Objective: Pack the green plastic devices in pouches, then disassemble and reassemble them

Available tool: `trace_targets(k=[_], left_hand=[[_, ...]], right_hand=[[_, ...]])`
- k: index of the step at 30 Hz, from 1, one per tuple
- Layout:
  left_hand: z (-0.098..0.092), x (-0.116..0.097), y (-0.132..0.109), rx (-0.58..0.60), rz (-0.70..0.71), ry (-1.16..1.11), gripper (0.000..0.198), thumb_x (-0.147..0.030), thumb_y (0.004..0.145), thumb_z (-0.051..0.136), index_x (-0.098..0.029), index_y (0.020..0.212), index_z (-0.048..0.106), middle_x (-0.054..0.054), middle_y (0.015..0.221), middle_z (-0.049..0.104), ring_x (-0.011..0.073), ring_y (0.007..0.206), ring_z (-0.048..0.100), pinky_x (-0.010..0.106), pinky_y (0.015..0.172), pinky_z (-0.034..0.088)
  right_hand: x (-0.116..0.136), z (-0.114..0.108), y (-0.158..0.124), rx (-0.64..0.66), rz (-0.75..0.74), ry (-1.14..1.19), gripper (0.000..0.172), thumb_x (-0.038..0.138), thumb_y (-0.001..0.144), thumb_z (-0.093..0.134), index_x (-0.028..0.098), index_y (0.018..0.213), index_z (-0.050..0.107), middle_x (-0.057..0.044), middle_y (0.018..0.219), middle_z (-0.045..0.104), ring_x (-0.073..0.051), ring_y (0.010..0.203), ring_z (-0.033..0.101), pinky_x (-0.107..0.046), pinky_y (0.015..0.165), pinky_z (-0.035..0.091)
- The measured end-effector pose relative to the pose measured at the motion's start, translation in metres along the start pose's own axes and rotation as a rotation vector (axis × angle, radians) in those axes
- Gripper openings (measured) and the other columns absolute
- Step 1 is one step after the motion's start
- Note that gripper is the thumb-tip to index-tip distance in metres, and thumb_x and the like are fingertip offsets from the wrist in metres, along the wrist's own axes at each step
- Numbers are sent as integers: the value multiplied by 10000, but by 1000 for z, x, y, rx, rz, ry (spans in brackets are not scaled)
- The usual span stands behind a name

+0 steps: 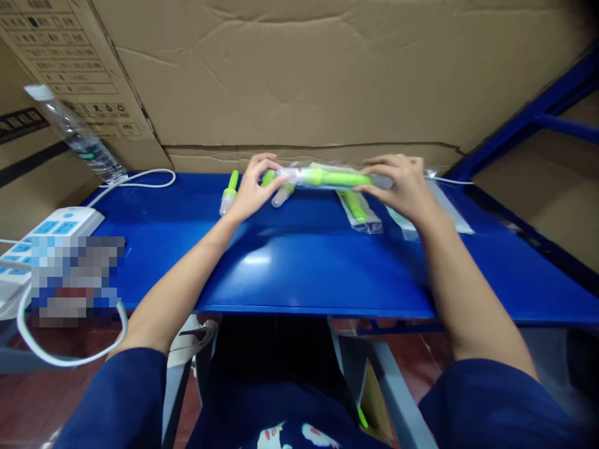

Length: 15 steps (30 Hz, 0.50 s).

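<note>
A: What do the hands have?

B: The left hand [255, 187] and the right hand [402, 184] are well apart. Each is closed on one end of a clear packet [327, 178] with a green stick inside. It is held level over the back of the blue desk [304, 268], and I cannot tell whether it touches the desk.

A: And close by?

B: A green-capped tube [229, 193] lies on the desk just left of the left hand. A second packed green piece [359, 211] lies under the packet, near the right hand. Flat clear bags [447, 209] lie beside the right wrist.

A: Farther out?

B: A white power strip [51, 227] sits at the left edge. A water bottle [77, 134] leans against the cardboard boxes [327, 75] behind the desk.
</note>
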<state>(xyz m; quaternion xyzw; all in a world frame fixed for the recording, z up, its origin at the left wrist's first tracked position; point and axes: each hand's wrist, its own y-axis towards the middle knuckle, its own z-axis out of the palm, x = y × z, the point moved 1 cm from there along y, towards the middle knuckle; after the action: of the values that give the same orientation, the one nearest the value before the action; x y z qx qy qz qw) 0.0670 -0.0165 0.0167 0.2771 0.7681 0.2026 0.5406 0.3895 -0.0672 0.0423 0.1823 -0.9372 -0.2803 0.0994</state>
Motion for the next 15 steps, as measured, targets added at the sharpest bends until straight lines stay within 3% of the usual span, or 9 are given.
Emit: trace_targets(k=[4, 7, 9, 12, 15], left_hand=[[-1, 13, 6, -180, -218, -486, 374, -506, 837, 784, -210, 900, 564, 63, 1061, 744, 265, 1198, 691, 378, 1024, 538], [5, 17, 5, -224, -354, -698, 375, -413, 872, 777, -207, 824, 467, 35, 970, 748, 235, 1111, 737, 371, 993, 568], [9, 15, 2, -217, -411, -750, 387, -346, 894, 764, -208, 782, 421, 29, 953, 748, 225, 1080, 749, 391, 994, 575], [16, 8, -4, -181, -440, -775, 403, -286, 893, 764, -215, 763, 389, 19, 906, 747, 208, 986, 774, 399, 990, 581], [25, 1, -9, -135, -418, -719, 398, -280, 887, 756, -213, 775, 380, 11, 833, 733, 202, 902, 790, 375, 957, 590]], right_hand=[[-30, -31, -9, -210, 272, -181, 362, 504, 975, 607, 219, 1129, 769, -174, 1463, 539, -361, 1326, 486, -535, 1070, 328], [-49, -49, -18, -314, 542, -286, 379, 448, 955, 649, 206, 1229, 748, -206, 1466, 507, -367, 1310, 484, -515, 1070, 344], [-61, -55, -23, -282, 670, -273, 421, 396, 961, 639, 159, 1303, 699, -220, 1361, 599, -344, 1257, 539, -476, 1053, 379], [-81, -54, -30, -135, 809, -187, 486, 415, 983, 577, 94, 1339, 654, -244, 1214, 689, -330, 1161, 610, -426, 980, 435], [-101, -35, -34, 74, 899, -141, 599, 441, 978, 548, -63, 1289, 634, -392, 1199, 639, -402, 1146, 609, -476, 931, 445]])
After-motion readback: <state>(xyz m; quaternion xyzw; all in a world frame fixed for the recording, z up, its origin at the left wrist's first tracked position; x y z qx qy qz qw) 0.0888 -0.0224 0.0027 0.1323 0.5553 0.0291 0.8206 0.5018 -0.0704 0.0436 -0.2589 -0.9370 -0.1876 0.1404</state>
